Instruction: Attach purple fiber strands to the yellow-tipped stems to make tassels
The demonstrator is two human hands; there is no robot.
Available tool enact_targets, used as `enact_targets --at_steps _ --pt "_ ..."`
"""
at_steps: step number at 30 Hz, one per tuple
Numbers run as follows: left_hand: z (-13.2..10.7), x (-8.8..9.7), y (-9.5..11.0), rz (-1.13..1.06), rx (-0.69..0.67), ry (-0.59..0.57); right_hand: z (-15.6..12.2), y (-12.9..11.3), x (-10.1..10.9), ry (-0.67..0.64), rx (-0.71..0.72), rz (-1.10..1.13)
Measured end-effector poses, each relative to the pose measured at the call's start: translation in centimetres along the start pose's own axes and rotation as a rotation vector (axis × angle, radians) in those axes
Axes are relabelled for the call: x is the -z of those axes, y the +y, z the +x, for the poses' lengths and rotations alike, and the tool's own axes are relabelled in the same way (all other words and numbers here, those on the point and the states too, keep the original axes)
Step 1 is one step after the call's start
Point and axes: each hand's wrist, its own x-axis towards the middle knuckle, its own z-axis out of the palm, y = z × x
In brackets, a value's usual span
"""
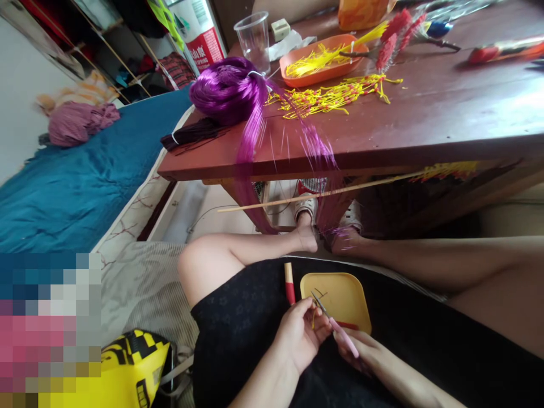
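Observation:
My left hand (297, 334) is closed in a pinch over my lap, holding a thin yellow strand (314, 320) whose end curls down by the fingers. My right hand (359, 345) grips small scissors with pink handles (345, 339). Their narrow blades (319, 302) reach toward the left fingertips; whether they touch the strand I cannot tell. Under both hands a shallow yellow tray (359, 292) lies on the black cloth (250, 317) over my lap, with a thin dark scrap and a red stick in it. A short wood-and-red stick (289, 283) rests left of the tray.
A brown table (408, 119) stands ahead, bearing a purple fibre bundle (225, 90) with strands hanging over its edge. Yellow strands (340, 96), an orange dish (297, 80) and a clear cup (254, 42) are there too. A thin stick (293, 198) crosses below the edge.

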Motion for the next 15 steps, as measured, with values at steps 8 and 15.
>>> enact_targets --at_steps 8,15 --pt "1.4 0.1 -0.2 0.001 0.001 0.029 0.5 0.4 0.0 -0.044 -0.026 0.045" --pt "1.4 0.2 -0.2 -0.004 0.004 0.035 0.8 0.4 -0.2 -0.038 -0.039 0.057"
